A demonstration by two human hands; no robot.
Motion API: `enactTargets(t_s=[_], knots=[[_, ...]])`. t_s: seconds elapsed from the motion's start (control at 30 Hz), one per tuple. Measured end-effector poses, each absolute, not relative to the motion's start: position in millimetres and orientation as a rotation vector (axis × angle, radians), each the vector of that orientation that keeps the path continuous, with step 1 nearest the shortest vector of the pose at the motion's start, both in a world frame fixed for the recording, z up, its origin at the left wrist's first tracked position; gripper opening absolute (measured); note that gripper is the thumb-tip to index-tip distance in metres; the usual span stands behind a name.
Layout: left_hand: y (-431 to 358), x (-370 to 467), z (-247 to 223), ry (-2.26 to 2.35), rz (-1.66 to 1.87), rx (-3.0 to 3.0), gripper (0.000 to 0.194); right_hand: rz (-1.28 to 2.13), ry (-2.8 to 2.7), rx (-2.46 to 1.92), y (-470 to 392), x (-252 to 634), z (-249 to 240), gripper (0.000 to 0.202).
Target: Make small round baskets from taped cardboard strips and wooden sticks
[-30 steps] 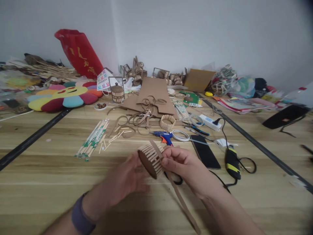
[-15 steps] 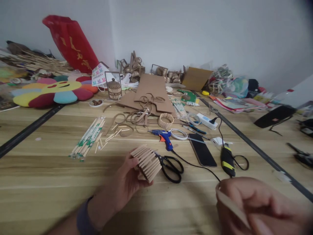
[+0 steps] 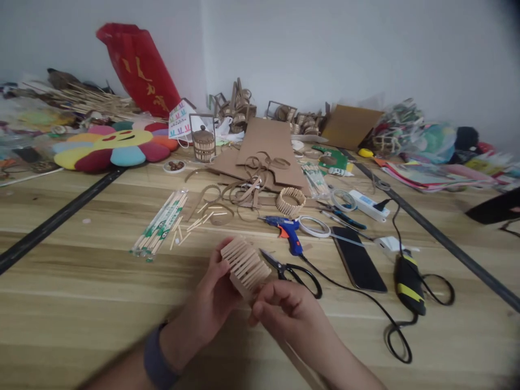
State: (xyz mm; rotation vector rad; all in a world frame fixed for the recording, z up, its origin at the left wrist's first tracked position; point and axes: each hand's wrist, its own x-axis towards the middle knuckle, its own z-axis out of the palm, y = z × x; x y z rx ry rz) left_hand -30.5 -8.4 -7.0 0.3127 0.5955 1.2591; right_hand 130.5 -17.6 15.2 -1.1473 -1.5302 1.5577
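My left hand (image 3: pixel 213 295), with a dark band at the wrist, is wrapped round a small ring of pale wooden sticks (image 3: pixel 246 265). Pinched in my right hand (image 3: pixel 290 311) is a thin brown strip (image 3: pixel 298 360), whose near end touches the lower right side of the stick ring; its tail hangs below the hand. Black scissors (image 3: pixel 298 273) lie partly open just behind my right hand. Past them rests a blue glue gun (image 3: pixel 286 232) with its cord trailing right. A second stick ring (image 3: pixel 291 201) stands farther back.
Wrapped sticks (image 3: pixel 160 225) and loose cut pieces lie at left centre. A phone (image 3: pixel 357 257), tape roll (image 3: pixel 314 226) and black-yellow tool (image 3: pixel 409 284) are on the right. Cardboard (image 3: pixel 266 146), curled strips and a lidded miniature bucket (image 3: pixel 203 145) stand behind.
My right hand has moved left with the strip and now meets the stick ring in my left hand. The view has turned slightly left, shifting the table items rightward.
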Motion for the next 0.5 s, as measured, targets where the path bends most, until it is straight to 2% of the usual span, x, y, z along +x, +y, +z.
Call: enactTargets(t_s=[0.2,0.5], knots=[[-10.3,-27.5,-10.0,0.606,1.268,0.345,0.058,1.468,-1.581,-1.217,-18.0,131.9,5.7,0.031],[-15.7,-28.6,-11.1,0.639,1.219,0.439,0.061,1.558,-1.511,-1.228,-17.4,130.5,7.1,0.036]])
